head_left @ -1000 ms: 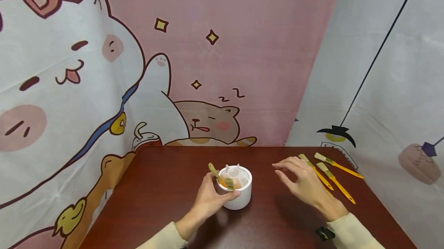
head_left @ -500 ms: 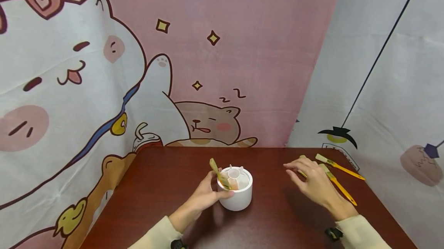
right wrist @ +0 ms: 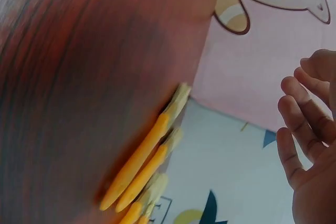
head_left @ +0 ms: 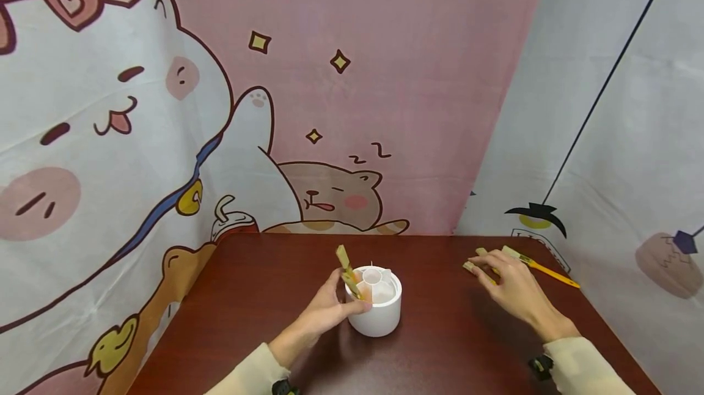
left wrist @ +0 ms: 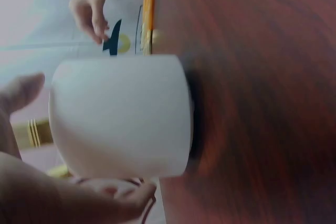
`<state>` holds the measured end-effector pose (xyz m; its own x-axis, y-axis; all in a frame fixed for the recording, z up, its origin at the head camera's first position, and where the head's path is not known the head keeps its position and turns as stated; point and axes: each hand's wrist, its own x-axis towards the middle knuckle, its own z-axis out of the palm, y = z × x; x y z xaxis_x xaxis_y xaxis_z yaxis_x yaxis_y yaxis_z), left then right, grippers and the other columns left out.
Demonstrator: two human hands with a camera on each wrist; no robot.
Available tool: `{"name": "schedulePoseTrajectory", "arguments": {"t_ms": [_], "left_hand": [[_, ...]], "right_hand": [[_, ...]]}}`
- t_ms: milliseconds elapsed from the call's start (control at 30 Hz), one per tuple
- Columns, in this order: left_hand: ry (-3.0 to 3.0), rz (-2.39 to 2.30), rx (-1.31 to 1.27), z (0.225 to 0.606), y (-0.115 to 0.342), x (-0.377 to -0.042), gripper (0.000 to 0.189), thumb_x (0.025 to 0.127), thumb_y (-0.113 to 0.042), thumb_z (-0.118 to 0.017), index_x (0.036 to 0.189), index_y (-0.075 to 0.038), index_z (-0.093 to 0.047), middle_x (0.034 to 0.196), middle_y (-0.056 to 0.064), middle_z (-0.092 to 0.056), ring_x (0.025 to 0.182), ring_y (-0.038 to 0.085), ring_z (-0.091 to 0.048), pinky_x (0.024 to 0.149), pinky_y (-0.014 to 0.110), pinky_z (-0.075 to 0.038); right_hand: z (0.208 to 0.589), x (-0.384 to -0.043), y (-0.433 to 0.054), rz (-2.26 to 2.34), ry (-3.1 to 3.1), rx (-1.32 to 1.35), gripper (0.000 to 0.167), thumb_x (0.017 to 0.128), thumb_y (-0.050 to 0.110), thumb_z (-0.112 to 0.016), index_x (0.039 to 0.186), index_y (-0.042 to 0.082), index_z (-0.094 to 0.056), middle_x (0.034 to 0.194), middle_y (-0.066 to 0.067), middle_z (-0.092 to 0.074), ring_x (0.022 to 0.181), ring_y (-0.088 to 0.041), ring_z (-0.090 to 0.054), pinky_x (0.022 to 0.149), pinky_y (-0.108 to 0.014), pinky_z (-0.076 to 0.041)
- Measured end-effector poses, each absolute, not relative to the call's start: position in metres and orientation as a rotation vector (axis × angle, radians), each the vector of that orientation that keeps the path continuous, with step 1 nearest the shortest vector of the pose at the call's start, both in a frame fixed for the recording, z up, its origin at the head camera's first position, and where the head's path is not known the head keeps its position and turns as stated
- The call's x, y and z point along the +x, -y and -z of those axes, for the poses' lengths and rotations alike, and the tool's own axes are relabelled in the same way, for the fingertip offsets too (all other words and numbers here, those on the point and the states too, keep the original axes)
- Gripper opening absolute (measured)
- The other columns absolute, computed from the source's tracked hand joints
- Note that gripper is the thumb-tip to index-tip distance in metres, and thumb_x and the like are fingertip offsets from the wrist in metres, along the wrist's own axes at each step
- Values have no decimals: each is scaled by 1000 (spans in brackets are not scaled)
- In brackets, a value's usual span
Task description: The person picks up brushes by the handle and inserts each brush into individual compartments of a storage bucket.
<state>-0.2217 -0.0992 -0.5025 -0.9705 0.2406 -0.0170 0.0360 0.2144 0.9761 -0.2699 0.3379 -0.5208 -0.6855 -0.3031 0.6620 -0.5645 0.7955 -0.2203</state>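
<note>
My left hand (head_left: 324, 315) grips the near left side of a white round pen holder (head_left: 379, 318), which stands on the table and has divided compartments inside. Two paintbrushes (head_left: 343, 257) with pale bristles lean out of its left side, bristles up. In the left wrist view the thumb and fingers (left wrist: 134, 200) lie around opposite sides of the holder's wall. Over at the right, my right hand (head_left: 517, 291) hovers above several yellow-handled flat paintbrushes (head_left: 550, 271), partly hiding them. Its fingers are loosely bent, with nothing between them, and the right wrist view shows them apart from the brushes (right wrist: 139, 158).
The dark red-brown table (head_left: 264, 285) meets a hanging cartoon cloth (head_left: 429, 107) at its back edge. The loose brushes lie close to the table's right edge, bristles toward the back left.
My right hand has moved right and slightly down, over the loose brushes, and covers more of them. The two brushes in the holder have shifted, and the holder has turned a little within my left hand.
</note>
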Motion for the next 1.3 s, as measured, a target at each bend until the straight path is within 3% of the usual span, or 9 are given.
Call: {"name": "schedulePoseTrajectory", "arguments": {"t_ms": [67, 200, 400, 467, 533, 667, 933, 1133, 1300], "left_hand": [[-2421, -1830, 241, 504, 95, -216, 103, 88, -29, -101, 171, -5, -45, 167, 21, -61, 160, 44, -55, 135, 75, -40], [-2659, -1745, 175, 506, 85, -206, 116, 79, -42, -107, 169, -2, -46, 168, 23, -58, 159, 46, -57, 133, 73, -45], [-2792, -1704, 95, 504, 74, -202, 104, 75, -45, -109, 155, -5, -55, 153, 18, -60, 148, 41, -64, 126, 66, -51], [-2792, -1707, 83, 504, 73, -201, 99, 76, -42, -109, 152, -6, -57, 149, 16, -61, 144, 38, -65, 125, 63, -52], [-2787, -1709, 85, 504, 73, -201, 96, 77, -40, -109, 150, -6, -57, 146, 15, -62, 141, 36, -66, 123, 60, -53], [-2757, -1727, 107, 505, 74, -202, 95, 78, -36, -108, 151, -4, -57, 146, 15, -63, 137, 33, -67, 116, 52, -56], [-2529, -1903, 201, 505, 83, -206, 91, 85, -22, -103, 156, -1, -50, 153, 22, -66, 139, 36, -69, 119, 63, -59], [-2396, -1920, 264, 504, 90, -210, 84, 91, -13, -97, 157, -1, -47, 152, 24, -69, 129, 36, -76, 109, 54, -66], [-2328, -1917, 269, 503, 95, -216, 84, 93, -10, -93, 163, -2, -46, 159, 24, -66, 139, 41, -73, 118, 60, -61]], "right_hand": [[526, -273, -344, -543, 2389, 607, 30, 91, 5, -97, 118, 15, -88, 107, -2, -82, 84, -5, -59, 69, -23, -48], [534, -279, -355, -534, 2439, 547, 28, 93, 6, -96, 119, 11, -88, 108, -5, -84, 87, -16, -67, 70, -32, -57], [542, -286, -369, -551, 2566, 460, 28, 98, 8, -92, 125, 4, -85, 112, -13, -81, 106, -44, -78, 78, -54, -67], [545, -288, -372, -557, 2607, 439, 30, 99, 8, -91, 127, 1, -84, 115, -17, -81, 112, -48, -79, 84, -64, -69], [548, -291, -375, -558, 2645, 419, 32, 99, 9, -91, 128, -1, -84, 117, -20, -82, 105, -45, -80, 87, -66, -69], [556, -296, -380, -563, 2716, 371, 31, 98, 10, -92, 125, -2, -83, 117, -22, -83, 100, -41, -81, 85, -62, -70], [566, -302, -383, -598, 2807, 284, 27, 100, 13, -91, 121, -1, -84, 111, -19, -79, 96, -35, -80, 85, -61, -69], [567, -306, -384, -569, 2850, 268, 26, 99, 15, -92, 118, -1, -85, 109, -19, -79, 93, -33, -75, 83, -62, -66], [566, -310, -384, -572, 2883, 268, 23, 99, 14, -92, 115, -2, -86, 106, -17, -83, 90, -29, -75, 81, -58, -67]]}}
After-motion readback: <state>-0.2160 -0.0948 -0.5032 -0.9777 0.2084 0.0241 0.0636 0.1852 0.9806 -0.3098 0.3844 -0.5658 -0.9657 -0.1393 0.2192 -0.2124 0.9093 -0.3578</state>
